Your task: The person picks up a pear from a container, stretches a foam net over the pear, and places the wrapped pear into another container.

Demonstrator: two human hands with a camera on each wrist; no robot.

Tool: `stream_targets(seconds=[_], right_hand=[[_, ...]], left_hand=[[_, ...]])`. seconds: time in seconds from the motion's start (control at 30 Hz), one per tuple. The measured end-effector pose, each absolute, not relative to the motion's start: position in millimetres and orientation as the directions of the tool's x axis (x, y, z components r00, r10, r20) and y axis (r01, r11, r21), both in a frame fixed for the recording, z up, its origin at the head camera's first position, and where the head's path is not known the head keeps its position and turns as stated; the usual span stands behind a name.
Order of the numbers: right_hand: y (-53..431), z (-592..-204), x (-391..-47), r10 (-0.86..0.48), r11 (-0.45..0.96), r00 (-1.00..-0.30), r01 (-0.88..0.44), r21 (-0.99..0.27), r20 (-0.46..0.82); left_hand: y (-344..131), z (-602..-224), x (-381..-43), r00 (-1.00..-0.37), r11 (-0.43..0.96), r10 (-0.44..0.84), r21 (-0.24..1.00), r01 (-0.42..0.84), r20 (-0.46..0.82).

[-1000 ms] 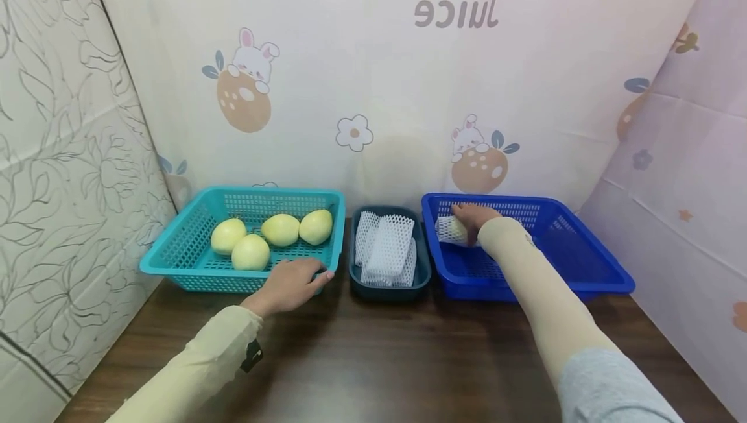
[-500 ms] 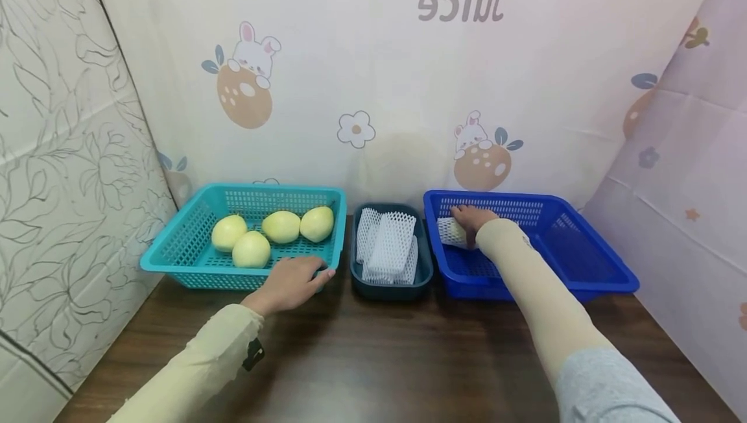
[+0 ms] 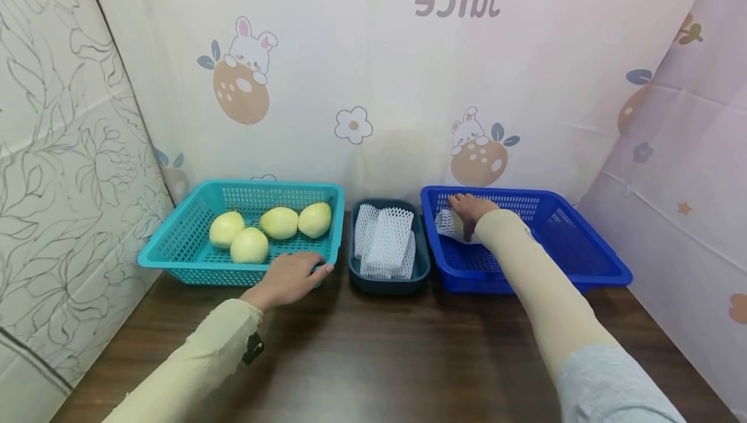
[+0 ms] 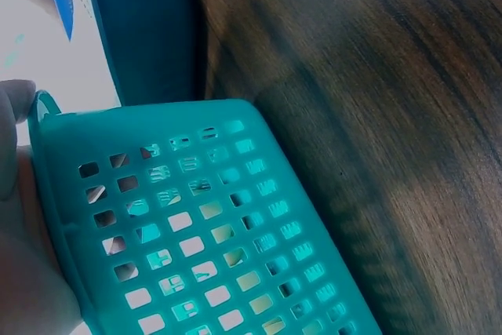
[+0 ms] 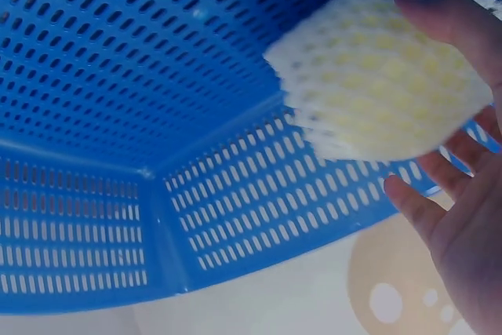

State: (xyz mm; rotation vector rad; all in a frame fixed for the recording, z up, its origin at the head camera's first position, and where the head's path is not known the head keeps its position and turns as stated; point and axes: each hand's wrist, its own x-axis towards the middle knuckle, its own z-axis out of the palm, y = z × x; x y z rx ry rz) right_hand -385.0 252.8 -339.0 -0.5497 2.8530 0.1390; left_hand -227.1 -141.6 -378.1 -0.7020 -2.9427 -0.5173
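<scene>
My left hand (image 3: 292, 279) rests on the front right corner of the teal basket (image 3: 175, 266), with the thumb near the rim. Its fingertips are hidden in the left wrist view. Several pale yellow-green pears (image 3: 249, 246) lie in that basket. Over at the left end of the blue basket (image 3: 473, 284), my right hand (image 3: 474, 211) is at a pear in a white foam net (image 5: 384, 76). In the right wrist view the thumb touches the net, while the other fingers are spread loosely beside and behind the pear.
Between the two baskets stands a small dark tray (image 3: 390, 287) holding several white foam net sleeves (image 3: 390, 238). All three containers sit on a dark wooden table (image 3: 373, 358). A printed curtain (image 3: 373, 66) hangs close behind them.
My right hand has lifted slightly and its fingers look looser around the netted pear. The left hand stays on the teal basket's corner. The head view has shifted a little.
</scene>
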Motion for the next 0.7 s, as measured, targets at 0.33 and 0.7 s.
stream_targets(seconds=[0.33, 0.7], right_hand=[[245.7, -304.5, -364.1, -0.352, 0.927, -0.902, -0.373, 0.043, -0.251], [246.0, -280.7, -319.0, -0.488, 0.873, -0.855, -0.475, -0.114, -0.174]], left_hand=[[-138.2, -376.3, -231.0, -0.898, 0.844, 0.425, 0.308, 0.438, 0.114], [-141.3, -376.1, -229.5, -0.893, 0.839, 0.439, 0.309, 0.448, 0.101]])
